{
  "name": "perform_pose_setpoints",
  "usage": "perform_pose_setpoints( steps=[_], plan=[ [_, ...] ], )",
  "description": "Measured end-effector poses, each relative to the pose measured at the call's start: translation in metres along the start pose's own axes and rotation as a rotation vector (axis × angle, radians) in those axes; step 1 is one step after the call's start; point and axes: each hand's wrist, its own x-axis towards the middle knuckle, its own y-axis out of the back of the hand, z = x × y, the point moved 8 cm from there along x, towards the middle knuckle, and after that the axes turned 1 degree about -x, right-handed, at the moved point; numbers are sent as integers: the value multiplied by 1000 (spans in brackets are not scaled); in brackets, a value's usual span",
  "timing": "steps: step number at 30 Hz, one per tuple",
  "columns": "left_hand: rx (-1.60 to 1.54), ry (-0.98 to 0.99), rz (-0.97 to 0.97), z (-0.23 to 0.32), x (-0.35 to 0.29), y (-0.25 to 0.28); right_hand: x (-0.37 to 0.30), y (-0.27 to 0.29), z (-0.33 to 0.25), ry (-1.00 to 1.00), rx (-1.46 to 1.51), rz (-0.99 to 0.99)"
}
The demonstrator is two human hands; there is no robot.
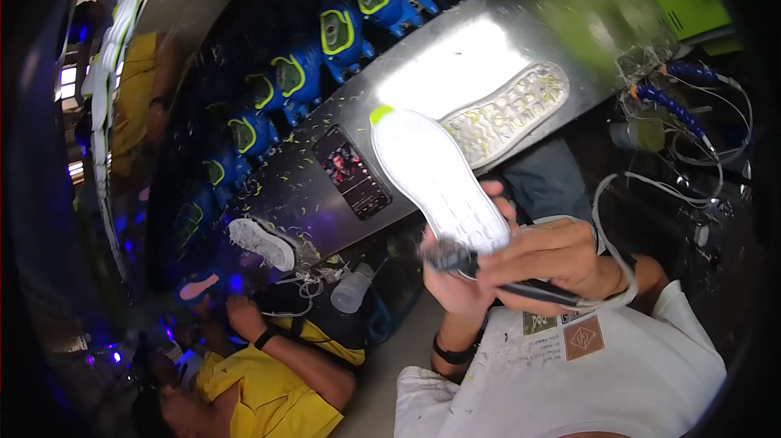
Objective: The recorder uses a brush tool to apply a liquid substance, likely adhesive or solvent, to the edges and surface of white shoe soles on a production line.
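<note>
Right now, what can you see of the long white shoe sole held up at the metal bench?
The long white shoe sole looks rubbery, with rounded ends and tread marks toward its near end; glare washes out much else. Yellow-green shows at its far end, pointing upper left over the grey metal bench. The left hand grips its near end. Whether the slim black corded tool touches it is unclear.

The shoe sole (431, 165) is white with a lime-green tip (380, 115), the handheld tool (535, 292) black, the surface (586, 72) silver-grey flecked with lime, the T-shirt (618, 389) white with brown and green patches (586, 337).
</note>
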Motion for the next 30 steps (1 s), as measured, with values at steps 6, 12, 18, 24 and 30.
perform_pose_setpoints(
  steps=[6, 12, 18, 24, 30],
  plan=[
    [-10, 213, -132, -9, 32, -18, 11, 43, -9, -84, 18, -24],
    [751, 484, -48, 13, 38, -18, 15, 42, 2, -134, 226, -55],
    [830, 131, 286, 72, 5, -30, -15, 30, -4, 366, 560, -293],
    [-106, 235, 246, 4, 9, 37, -6, 85, 40, -177, 175, 293],
    [-136, 26, 249, -11, -9, 36, 52, 65, 2, -9, -379, 305]
  ],
)
